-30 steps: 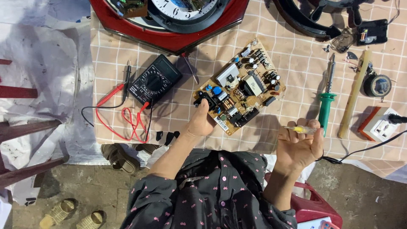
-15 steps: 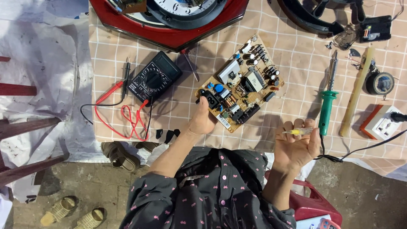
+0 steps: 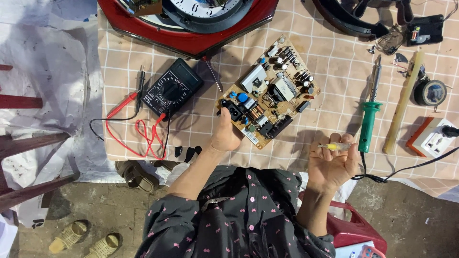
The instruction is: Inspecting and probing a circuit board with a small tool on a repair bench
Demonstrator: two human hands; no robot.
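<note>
Circuit board (image 3: 270, 93) lies at an angle in the middle of the frame on the checked cloth of the table (image 3: 330, 52), component side up, and the left hand (image 3: 225, 134) is closed on its lower left corner, fingers around the edge beside the black socket. The right hand (image 3: 332, 162), at the lower right of the board and apart from it, is cupped palm-up with a small yellow-handled tester screwdriver (image 3: 334, 146) pinched in its fingertips — its tip touches nothing. To judge by this, the board is steadied and laid out for work, but no tool has met it yet. The green-handled soldering iron (image 3: 369, 114) rests unheld just right of the right hand, its cord trailing to the lower right. The black multimeter (image 3: 171, 91) sits left of the board, its red and black leads (image 3: 143, 129) loose on the cloth — neither is connected to the board. A red-framed clock (image 3: 191, 24) fills the upper middle of the frame.
</note>
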